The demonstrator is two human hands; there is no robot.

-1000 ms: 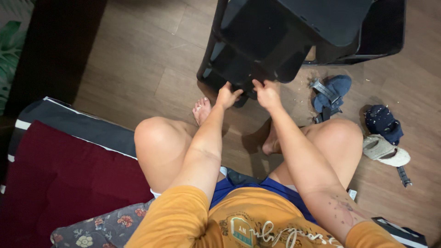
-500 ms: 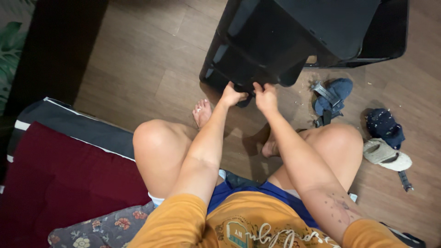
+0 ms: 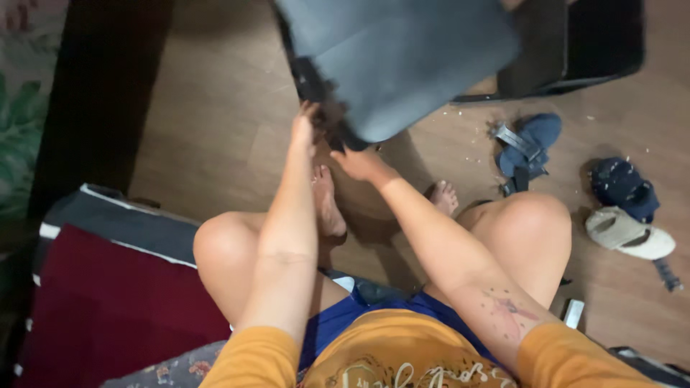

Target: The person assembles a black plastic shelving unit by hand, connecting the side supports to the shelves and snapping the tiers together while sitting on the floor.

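Both hands are up at the lower edge of the big dark case (image 3: 402, 65), tilted over the wooden floor (image 3: 215, 122): left hand (image 3: 303, 128) grips its corner, right hand (image 3: 357, 162) clamps underneath. A blue sandal (image 3: 528, 144) lies nearby.

Single head-worn camera, looking steeply down from close above the seated person's lap and bare knees, facing forward over the brown wood-plank floor (image 3: 215, 129) toward a large black boxy case (image 3: 402, 65).
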